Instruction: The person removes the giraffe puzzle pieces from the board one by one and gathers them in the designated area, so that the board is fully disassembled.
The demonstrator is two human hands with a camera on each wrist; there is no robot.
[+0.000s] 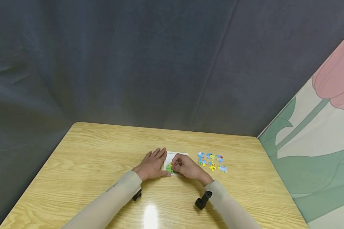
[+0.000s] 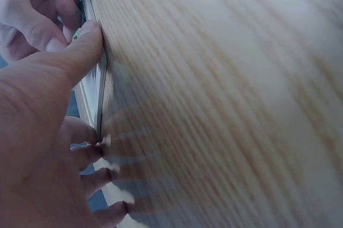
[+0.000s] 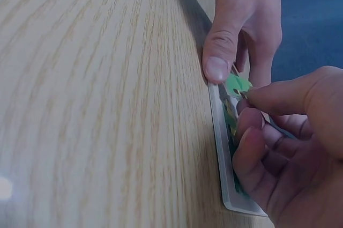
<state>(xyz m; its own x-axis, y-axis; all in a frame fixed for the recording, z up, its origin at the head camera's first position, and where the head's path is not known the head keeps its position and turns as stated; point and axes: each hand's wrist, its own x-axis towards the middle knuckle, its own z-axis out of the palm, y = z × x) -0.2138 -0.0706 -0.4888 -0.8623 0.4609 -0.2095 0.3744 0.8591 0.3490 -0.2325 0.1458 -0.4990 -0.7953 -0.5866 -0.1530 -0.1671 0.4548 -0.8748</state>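
A small white puzzle tray (image 1: 169, 156) lies on the table between the hands. My left hand (image 1: 152, 166) rests at its left side with fingers straight and spread, the thumb pressing the near corner. Green puzzle pieces (image 3: 236, 82) show inside the tray, beside that thumb in the right wrist view. Over the near part of the tray, my right hand (image 1: 187, 167) pinches a small puzzle piece (image 3: 243, 95) between thumb and forefinger. The fingers hide most of that piece and part of the tray.
Several loose blue and yellow puzzle pieces (image 1: 212, 166) lie on the wooden table (image 1: 103, 149) to the right of the tray. A dark curtain (image 1: 149, 63) hangs behind the table, and a flower-patterned cloth (image 1: 309, 152) hangs at the right.
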